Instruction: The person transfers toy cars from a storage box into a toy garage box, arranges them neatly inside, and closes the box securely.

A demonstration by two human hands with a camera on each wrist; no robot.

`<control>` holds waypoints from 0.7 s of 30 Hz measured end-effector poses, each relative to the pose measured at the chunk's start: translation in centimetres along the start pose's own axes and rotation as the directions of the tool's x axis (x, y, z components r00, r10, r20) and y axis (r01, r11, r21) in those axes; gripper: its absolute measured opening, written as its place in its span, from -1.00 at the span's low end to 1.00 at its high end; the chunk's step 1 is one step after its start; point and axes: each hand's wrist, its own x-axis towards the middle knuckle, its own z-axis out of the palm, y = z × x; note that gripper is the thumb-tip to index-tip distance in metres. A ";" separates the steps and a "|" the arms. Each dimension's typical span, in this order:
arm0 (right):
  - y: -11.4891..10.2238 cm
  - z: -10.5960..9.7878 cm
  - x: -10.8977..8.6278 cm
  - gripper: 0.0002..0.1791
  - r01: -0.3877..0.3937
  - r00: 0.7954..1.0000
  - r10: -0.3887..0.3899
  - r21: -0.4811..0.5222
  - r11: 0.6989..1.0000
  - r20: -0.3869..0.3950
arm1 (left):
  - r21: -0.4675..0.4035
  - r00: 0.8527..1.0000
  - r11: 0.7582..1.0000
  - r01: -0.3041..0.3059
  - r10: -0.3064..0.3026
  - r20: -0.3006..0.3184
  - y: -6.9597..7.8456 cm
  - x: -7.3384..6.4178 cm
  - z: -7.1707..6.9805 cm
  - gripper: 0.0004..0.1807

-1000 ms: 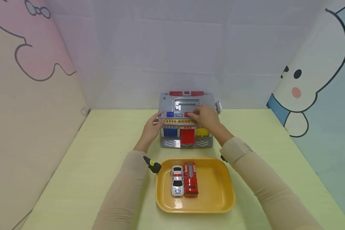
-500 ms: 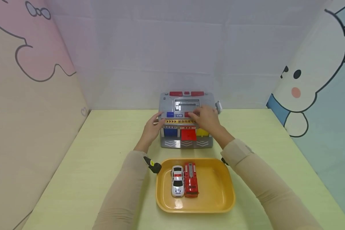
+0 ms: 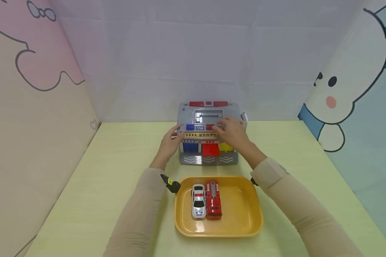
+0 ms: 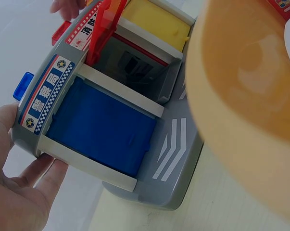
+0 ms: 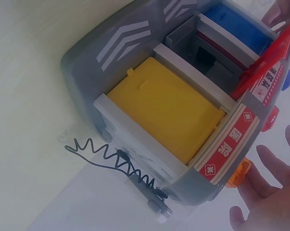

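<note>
A grey toy garage (image 3: 209, 160) stands at the back of the table. Its red door (image 3: 210, 150) is swung up, baring a dark bay, while the blue door (image 4: 104, 127) and yellow door (image 5: 166, 108) are down. My left hand (image 3: 168, 147) holds the garage's left front corner, thumb and fingers on either side of it. My right hand (image 3: 233, 132) is over the roof's right front, fingers loosely bent and spread. Its fingertips are close to the red button (image 5: 271, 119) and at the orange button (image 5: 240, 173); whether they press cannot be seen.
Nearer me is a yellow tray (image 3: 241, 228) with a white police car (image 3: 198, 210) and a red fire engine (image 3: 213, 205) side by side. A grey handset (image 5: 149, 197) on a coiled cord hangs at the garage's right side. Walls enclose the table (image 3: 115, 150).
The garage's red door has swung from hanging down to raised. My right hand has shifted slightly to the right. The left hand keeps its place at the corner.
</note>
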 end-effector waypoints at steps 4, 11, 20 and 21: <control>-0.1 -0.4 -0.5 -0.50 0.006 1.000 -0.006 0.010 1.000 -0.023 | -0.001 1.000 1.000 -0.003 0.003 -0.001 -0.1 0.1 0.0 -0.42; 0.3 -0.6 -1.2 -0.52 0.027 0.998 -0.025 0.037 0.999 -0.057 | 0.008 1.000 1.000 -0.009 0.009 -0.005 -0.2 0.1 0.0 -0.43; 0.4 -0.7 -2.4 -0.55 0.050 0.998 -0.048 0.045 0.998 -0.052 | 0.014 1.000 1.000 -0.007 0.008 -0.006 0.0 -0.1 -0.1 -0.42; 0.4 -0.7 -2.6 -0.55 0.048 0.998 -0.046 0.048 0.998 -0.048 | 0.014 1.000 1.000 -0.009 0.009 -0.004 0.0 -0.1 -0.1 -0.42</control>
